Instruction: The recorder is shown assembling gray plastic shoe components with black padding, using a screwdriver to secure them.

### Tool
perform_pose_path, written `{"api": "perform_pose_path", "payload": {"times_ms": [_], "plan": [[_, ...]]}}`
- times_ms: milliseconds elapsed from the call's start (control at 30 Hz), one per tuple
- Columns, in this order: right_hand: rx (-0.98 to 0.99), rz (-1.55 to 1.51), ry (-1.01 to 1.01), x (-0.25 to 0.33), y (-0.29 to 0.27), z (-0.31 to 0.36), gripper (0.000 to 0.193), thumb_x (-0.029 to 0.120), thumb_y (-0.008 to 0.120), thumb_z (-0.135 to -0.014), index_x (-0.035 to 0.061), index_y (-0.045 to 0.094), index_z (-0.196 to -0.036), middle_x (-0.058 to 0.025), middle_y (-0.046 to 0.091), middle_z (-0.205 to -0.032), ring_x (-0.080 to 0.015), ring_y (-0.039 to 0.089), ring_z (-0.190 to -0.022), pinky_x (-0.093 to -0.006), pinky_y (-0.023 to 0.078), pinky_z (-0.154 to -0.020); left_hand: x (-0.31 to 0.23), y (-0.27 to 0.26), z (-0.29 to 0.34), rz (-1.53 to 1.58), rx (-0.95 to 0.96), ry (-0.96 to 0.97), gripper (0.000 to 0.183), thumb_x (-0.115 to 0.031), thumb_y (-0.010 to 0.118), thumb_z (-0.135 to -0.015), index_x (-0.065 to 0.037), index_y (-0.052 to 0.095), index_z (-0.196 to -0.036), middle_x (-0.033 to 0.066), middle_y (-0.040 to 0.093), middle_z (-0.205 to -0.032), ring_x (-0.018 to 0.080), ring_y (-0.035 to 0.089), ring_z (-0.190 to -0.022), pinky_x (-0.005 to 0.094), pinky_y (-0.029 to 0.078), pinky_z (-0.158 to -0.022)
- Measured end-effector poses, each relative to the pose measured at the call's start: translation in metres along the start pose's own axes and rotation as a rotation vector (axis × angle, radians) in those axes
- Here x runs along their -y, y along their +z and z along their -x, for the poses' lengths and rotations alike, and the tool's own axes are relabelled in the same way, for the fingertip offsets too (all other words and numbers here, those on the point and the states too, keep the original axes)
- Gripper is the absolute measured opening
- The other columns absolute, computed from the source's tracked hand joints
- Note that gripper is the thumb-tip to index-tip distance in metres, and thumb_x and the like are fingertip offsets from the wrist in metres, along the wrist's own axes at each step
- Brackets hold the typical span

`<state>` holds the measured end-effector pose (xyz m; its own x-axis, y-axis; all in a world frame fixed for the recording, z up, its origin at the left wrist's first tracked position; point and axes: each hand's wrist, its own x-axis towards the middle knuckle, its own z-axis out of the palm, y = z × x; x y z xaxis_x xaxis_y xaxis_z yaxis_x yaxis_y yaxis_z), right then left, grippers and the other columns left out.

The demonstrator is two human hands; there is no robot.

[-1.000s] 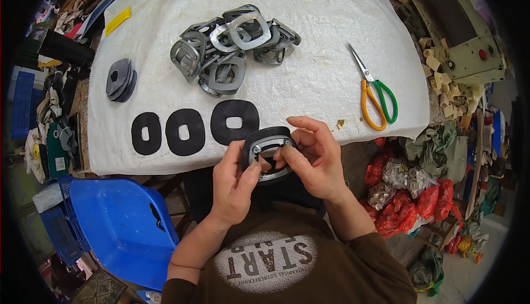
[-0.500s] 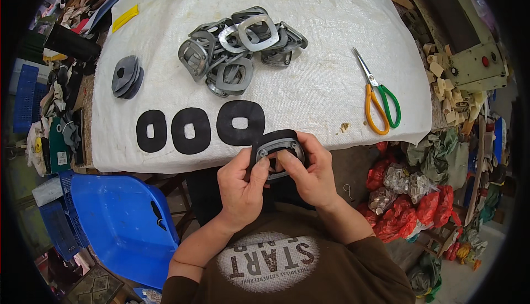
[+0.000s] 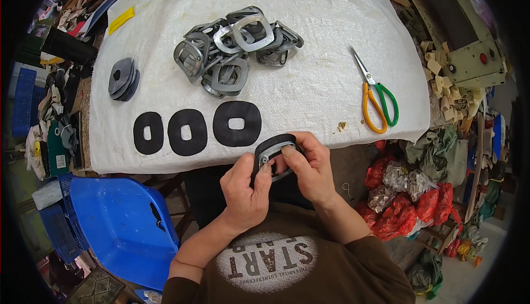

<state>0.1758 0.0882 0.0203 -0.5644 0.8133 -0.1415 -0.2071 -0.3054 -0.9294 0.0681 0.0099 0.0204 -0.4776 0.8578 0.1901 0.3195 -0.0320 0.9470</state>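
Between both hands, just off the table's near edge, I hold a grey metal frame [image 3: 269,154] with a black pad [image 3: 270,142] against its far side. My left hand [image 3: 244,189] grips its left side, thumb at the inner rim. My right hand [image 3: 310,168] grips its right side, with the thumb on the frame's front. Several black rounded pads [image 3: 187,132], each with a small squarish hole, lie in a row left of the hands. Beyond them sits a heap of grey metal frames [image 3: 229,78]. Fingers hide part of the held frame.
Scissors [image 3: 371,86] with orange and green handles lie at the table's right. A stack of grey pads [image 3: 122,79] and a yellow strip [image 3: 121,20] are at the left. A blue tub [image 3: 105,238] stands below left, red plastic bags [image 3: 400,217] below right. White sheeting [image 3: 320,33] covers the table.
The held frame has tilted and turned slightly between my hands, and my right thumb has shifted up onto its rim. The whole table view has moved slightly left.
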Motion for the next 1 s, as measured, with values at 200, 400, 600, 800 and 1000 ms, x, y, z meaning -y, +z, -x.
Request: {"api": "perform_pose_path", "payload": {"times_ms": [200, 400, 600, 800, 1000], "plan": [[-0.017, 0.367, -0.081, 0.005, -0.002, 0.000, 0.019, 0.005, 0.057, -0.085, -0.0018, 0.051, -0.102, -0.0048, 0.061, -0.078, -0.0091, 0.057, -0.069, -0.0232, 0.048, -0.062, -0.001, -0.003, -0.002, 0.019, 0.025, -0.023, 0.011, -0.007, 0.054, -0.084, 0.002, 0.051, -0.078, 0.0130, 0.050, -0.064, 0.0224, 0.050, -0.051, 0.0292, 0.039, -0.047], [0.044, 0.069, 0.066, 0.004, -0.011, -0.003, 0.026, 0.005, 0.057, -0.085, -0.0013, 0.047, -0.108, -0.0078, 0.063, -0.081, -0.0070, 0.054, -0.066, -0.0209, 0.046, -0.060, 0.002, -0.005, -0.004, 0.147, 0.125, -0.163, 0.017, -0.014, 0.050, -0.090, 0.002, 0.056, -0.088, 0.0064, 0.055, -0.067, 0.0098, 0.050, -0.056, 0.0253, 0.039, -0.048], [0.022, 0.050, -0.037, 0.003, -0.014, -0.003, 0.034, 0.005, 0.055, -0.086, -0.0006, 0.041, -0.117, -0.0113, 0.063, -0.087, -0.0076, 0.054, -0.067, -0.0217, 0.045, -0.060, 0.013, -0.012, -0.006, 0.603, 0.200, -0.450, 0.038, -0.031, 0.039, -0.095, 0.003, 0.051, -0.106, 0.0085, 0.061, -0.088, 0.0125, 0.059, -0.072, 0.0269, 0.050, -0.061], [0.023, 0.045, -0.019, 0.006, -0.008, -0.001, 0.034, 0.005, 0.056, -0.086, -0.0009, 0.041, -0.116, -0.0090, 0.061, -0.081, -0.0084, 0.054, -0.067, -0.0218, 0.045, -0.061, 0.002, -0.009, -0.009, 0.605, 0.141, -0.419, 0.021, -0.011, 0.048, -0.090, 0.005, 0.054, -0.101, 0.0051, 0.059, -0.083, 0.0064, 0.052, -0.072, 0.0192, 0.041, -0.065], [-0.004, 0.070, -0.074, 0.001, -0.007, 0.000, 0.030, 0.001, 0.057, -0.084, -0.0029, 0.043, -0.110, -0.0112, 0.060, -0.078, -0.0129, 0.058, -0.068, -0.0245, 0.048, -0.062, -0.001, -0.012, -0.004, 0.487, 0.077, -0.367, 0.017, -0.009, 0.054, -0.088, 0.004, 0.056, -0.098, 0.0018, 0.057, -0.078, 0.0029, 0.047, -0.066, 0.0170, 0.038, -0.058]]}}
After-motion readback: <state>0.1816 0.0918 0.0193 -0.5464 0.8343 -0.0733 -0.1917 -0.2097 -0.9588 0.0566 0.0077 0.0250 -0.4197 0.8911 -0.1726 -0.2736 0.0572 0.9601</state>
